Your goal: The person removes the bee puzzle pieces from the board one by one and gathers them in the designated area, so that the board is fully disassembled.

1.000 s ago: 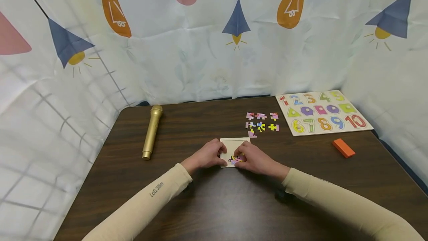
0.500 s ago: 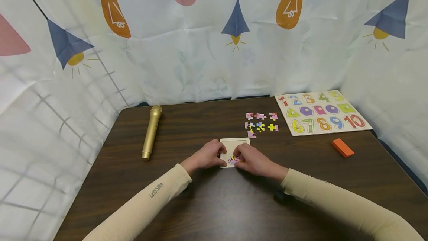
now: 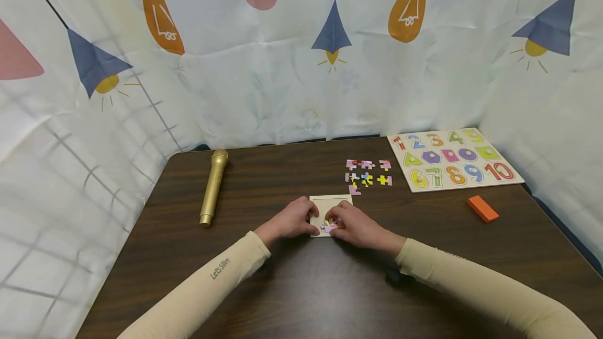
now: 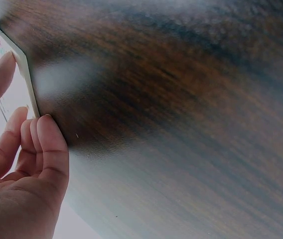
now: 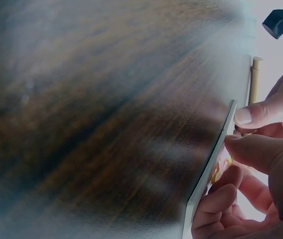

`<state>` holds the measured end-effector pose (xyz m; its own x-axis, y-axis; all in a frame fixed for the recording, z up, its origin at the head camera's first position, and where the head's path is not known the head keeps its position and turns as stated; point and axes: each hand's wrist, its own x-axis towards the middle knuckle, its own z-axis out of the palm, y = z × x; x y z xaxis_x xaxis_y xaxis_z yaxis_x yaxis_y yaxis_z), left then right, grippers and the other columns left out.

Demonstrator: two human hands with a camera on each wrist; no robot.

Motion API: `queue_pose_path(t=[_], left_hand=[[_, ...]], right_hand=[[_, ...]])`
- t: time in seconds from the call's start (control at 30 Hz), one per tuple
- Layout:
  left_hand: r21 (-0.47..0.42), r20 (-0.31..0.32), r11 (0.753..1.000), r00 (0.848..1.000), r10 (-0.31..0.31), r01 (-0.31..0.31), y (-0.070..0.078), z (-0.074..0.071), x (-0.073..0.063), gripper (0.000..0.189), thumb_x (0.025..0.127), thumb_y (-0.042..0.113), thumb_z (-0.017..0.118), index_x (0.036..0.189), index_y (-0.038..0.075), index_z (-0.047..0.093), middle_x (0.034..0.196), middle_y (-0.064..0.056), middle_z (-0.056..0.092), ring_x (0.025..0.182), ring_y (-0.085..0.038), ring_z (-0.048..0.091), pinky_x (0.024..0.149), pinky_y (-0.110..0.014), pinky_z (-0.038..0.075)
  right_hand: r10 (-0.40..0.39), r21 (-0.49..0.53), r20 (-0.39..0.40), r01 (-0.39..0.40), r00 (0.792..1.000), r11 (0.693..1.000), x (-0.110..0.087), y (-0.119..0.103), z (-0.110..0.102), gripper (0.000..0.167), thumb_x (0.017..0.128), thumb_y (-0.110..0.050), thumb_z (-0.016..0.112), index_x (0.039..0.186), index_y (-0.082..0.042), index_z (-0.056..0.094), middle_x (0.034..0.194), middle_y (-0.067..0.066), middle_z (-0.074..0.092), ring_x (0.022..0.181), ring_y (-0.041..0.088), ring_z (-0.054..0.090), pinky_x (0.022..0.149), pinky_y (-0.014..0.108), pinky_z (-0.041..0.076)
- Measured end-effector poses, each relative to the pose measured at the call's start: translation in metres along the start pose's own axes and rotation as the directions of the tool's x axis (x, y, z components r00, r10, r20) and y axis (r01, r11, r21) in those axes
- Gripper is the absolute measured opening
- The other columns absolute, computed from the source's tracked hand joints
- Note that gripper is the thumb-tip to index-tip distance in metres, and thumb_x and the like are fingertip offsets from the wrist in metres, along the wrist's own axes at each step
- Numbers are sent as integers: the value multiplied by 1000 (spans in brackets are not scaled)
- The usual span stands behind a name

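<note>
A small pale wooden puzzle tray (image 3: 320, 205) lies on the dark table, between both hands. My left hand (image 3: 296, 217) grips its left side; in the left wrist view several fingers (image 4: 52, 144) lie against the tray's edge. Over the tray's near right part, my right hand (image 3: 359, 225) pinches a pink and yellow jigsaw piece (image 3: 331, 227) with thumb and fingertips. The right fingers hide part of that piece, so I cannot tell whether it sits flat. In the right wrist view, my right thumb (image 5: 253, 149) is at the tray's edge.
Several loose jigsaw pieces (image 3: 367, 179) lie just beyond the tray. A number and shape board (image 3: 440, 167) stands at the back right, with an orange block (image 3: 482, 208) in front. On the left lies a gold microphone (image 3: 213, 188). A printed curtain (image 3: 282, 93) encloses the table.
The jigsaw piece under my right fingers has turned or shifted slightly, showing more pink on its left side. My left hand stays on the tray, and the loose pieces have not moved.
</note>
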<state>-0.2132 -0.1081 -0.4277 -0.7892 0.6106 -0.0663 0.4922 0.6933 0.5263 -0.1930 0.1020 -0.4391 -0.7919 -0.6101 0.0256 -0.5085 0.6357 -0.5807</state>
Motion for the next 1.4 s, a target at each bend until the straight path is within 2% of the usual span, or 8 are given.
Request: queue_pose_path(t=[0.27, 0.6, 0.9, 1.2, 1.4], left_hand=[[3, -5, 1000, 1000, 3, -3, 0, 0, -1, 34, 77, 17, 83, 98, 0, 64, 89, -6, 54, 82, -16, 48, 75, -28, 43], [0, -2, 1000, 1000, 0, 0, 0, 0, 0, 32, 77, 16, 83, 97, 1, 64, 89, -6, 54, 82, -16, 49, 75, -28, 44], [9, -5, 1000, 1000, -2, 2, 0, 0, 1, 32, 77, 17, 83, 97, 1, 64, 89, -5, 53, 82, -16, 48, 75, -28, 43], [7, -4, 1000, 1000, -3, 3, 2, -2, 0, 32, 77, 17, 83, 97, 0, 64, 88, -4, 53, 82, -16, 48, 75, -28, 43], [6, -7, 1000, 1000, 7, -7, 1, -1, -2, 32, 77, 16, 83, 97, 0, 64, 88, -5, 53, 82, -16, 47, 74, -27, 42]], right_hand=[[-13, -7, -13, 13, 1000, 1000, -1, -2, -1, 26, 85, -10, 75, 109, -6, 65, 99, 5, 56, 82, 15, 51, 73, 30, 48], [19, -6, 11, -19, 1000, 1000, 0, 0, 2, 29, 85, -16, 75, 111, -9, 64, 100, 3, 53, 79, 13, 48, 68, 27, 44], [32, -8, -2, -32, 999, 999, 1, 1, 1, 31, 85, -17, 76, 112, -11, 63, 99, 1, 51, 79, 13, 48, 67, 28, 44], [29, -35, -23, -30, 999, 999, 0, -2, 2, 30, 85, -18, 76, 111, -11, 64, 98, 1, 53, 83, 13, 50, 72, 31, 46], [0, -19, -26, -1, 1000, 1000, -1, -2, 2, 27, 86, -11, 74, 111, -8, 64, 98, 1, 52, 86, 14, 50, 76, 31, 48]])
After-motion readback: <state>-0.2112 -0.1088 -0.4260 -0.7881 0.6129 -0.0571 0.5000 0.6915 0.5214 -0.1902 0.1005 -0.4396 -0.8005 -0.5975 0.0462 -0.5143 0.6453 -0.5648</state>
